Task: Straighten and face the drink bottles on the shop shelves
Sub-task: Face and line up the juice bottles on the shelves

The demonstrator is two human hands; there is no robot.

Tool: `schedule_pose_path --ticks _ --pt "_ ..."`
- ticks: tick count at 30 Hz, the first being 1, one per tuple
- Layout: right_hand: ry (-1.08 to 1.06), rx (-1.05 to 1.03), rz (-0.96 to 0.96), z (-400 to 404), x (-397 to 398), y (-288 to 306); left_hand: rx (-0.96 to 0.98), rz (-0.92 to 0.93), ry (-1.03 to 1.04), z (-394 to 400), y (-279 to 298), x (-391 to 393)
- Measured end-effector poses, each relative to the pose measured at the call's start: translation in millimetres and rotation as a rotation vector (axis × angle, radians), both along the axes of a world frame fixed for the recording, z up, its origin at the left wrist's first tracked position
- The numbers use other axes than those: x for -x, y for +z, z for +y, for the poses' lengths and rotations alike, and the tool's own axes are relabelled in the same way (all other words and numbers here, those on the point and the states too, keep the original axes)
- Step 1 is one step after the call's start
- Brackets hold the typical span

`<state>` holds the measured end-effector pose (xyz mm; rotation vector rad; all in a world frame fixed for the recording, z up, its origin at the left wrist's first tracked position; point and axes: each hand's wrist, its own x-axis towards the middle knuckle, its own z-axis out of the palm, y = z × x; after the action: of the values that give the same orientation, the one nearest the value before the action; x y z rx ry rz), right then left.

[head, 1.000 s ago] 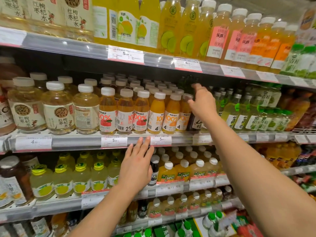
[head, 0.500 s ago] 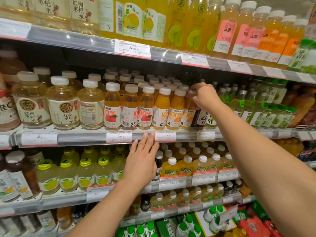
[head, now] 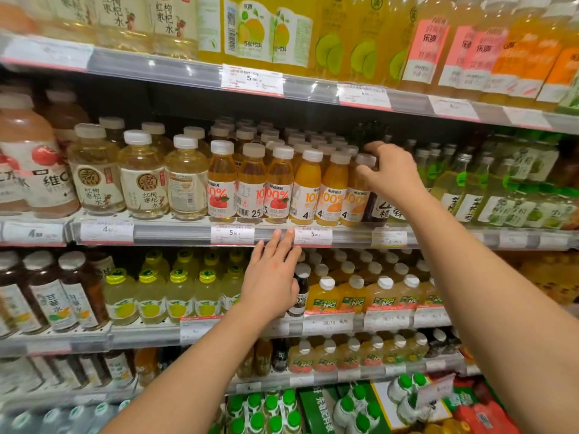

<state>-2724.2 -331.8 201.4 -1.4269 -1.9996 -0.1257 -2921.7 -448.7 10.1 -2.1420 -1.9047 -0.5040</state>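
On the middle shelf (head: 175,234) stands a front row of small juice bottles with white caps: apple juice bottles (head: 221,183) on the left and orange juice bottles (head: 307,187) on the right. My right hand (head: 390,170) grips the cap and neck of the rightmost orange juice bottle (head: 355,198) in that row. A dark hawthorn drink bottle (head: 380,208) stands just to the right of it, partly behind my wrist. My left hand (head: 272,277) is held flat with straight fingers, fingertips at the shelf's price rail, holding nothing.
Wide pale bottles (head: 142,180) stand to the left, green-labelled bottles (head: 454,186) to the right. Tall yellow and orange bottles (head: 354,39) fill the top shelf. Lemon drinks (head: 180,292) and NFC juice bottles (head: 354,296) fill the shelf below. Green-capped bottles (head: 272,408) sit at the bottom.
My right hand came down from an open reach at the back of the shelf and closed on the rightmost orange juice bottle's cap. My left hand rose slightly toward the price rail.
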Motion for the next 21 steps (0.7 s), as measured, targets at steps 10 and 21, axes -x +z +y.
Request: schedule_pose_path --ticks 10,21 --pt "0.265 0.078 0.146 -99 -23 -69 0.027 -0.214 0.019 -41 32 -4" --pt "0.401 0.311 0.236 -163 -61 -143 0.107 -0.350 0.081 -143 34 -21"
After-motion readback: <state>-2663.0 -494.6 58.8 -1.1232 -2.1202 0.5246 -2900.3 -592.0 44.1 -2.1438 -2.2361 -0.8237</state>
